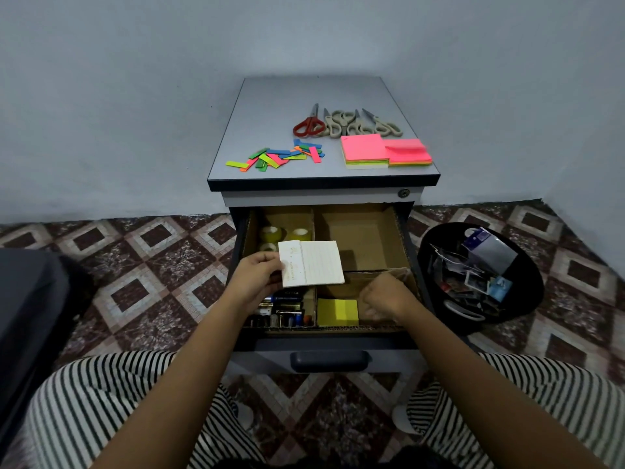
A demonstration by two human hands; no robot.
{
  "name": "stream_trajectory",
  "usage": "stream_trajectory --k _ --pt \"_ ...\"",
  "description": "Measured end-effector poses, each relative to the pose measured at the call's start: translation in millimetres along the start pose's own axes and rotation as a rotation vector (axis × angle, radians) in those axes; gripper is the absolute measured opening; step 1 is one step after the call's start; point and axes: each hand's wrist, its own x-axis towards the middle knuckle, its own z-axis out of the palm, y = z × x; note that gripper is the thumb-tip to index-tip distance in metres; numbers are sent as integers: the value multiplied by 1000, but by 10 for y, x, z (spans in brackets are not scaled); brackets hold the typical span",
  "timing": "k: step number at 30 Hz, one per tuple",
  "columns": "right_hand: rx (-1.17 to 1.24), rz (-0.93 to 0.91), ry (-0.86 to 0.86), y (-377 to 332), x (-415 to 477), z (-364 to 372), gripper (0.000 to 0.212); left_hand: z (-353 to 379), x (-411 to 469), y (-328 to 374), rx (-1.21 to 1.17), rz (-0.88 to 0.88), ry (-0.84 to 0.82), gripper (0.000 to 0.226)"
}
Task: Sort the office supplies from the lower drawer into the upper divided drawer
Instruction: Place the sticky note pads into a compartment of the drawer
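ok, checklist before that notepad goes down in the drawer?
1. Grip: left hand holds the notepad by its left edge. ok
2. Drawer pulled open, compartments in view. ok
3. Free slot: back right compartment shows bare cardboard. ok
4. Back left slot free: tape rolls sit in it. not ok
5. Right hand empty: fingers curled down in the front right compartment, beside the yellow notes. cannot tell
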Motion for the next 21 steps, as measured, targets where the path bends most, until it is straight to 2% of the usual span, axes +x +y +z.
stream_trajectory --k 4,8,15,20,21 --pt "501 30 -122 -140 -196 -321 32 79 -17 2 1 1 -57 17" --pt "713 -5 -175 -155 -304 -475 40 211 -21 -9 27 -8 -110 16" --pt "665 0 -51 50 -274 -474 26 406 -67 -60 146 -59 -214 11" --pt "344 12 95 179 -268 -516 3 547 -86 -134 378 -106 -258 6" --pt "254 12 120 202 -257 -519 6 592 -89 -142 423 -105 -249 6"
